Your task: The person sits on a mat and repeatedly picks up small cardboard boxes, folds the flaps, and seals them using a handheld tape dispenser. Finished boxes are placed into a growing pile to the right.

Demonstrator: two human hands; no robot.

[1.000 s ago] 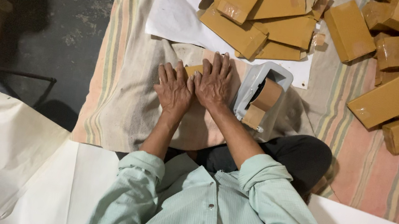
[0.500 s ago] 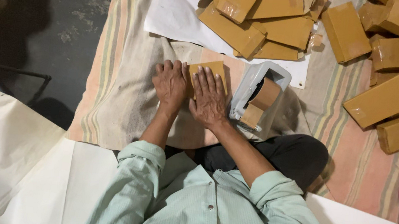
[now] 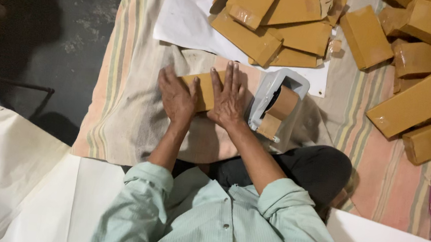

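In the head view, a person in a pale green shirt sits on a striped cloth (image 3: 122, 101) and looks down at both hands. The left hand (image 3: 176, 97) lies flat on the left end of a small brown packet (image 3: 204, 89), fingers stretched out, not gripping. The right hand (image 3: 228, 98) lies flat on the right end of the same packet, palm down, fingers straight and close together. Neither hand is clenched; both just press the packet down against the cloth. The packet sits between the hands, right in front of the person's knees. Just beside the right hand stands a grey tape dispenser (image 3: 275, 106) with a roll of brown tape in it. Further up lies a white sheet of paper (image 3: 189, 13) with a pile of brown packets (image 3: 277, 22) on it, and more brown boxes (image 3: 417, 103) lie to the right. The step in hand looks like pressing the wrapping smooth. The next move likely needs the right hand to reach sideways for the tape while the left hand holds the packet.
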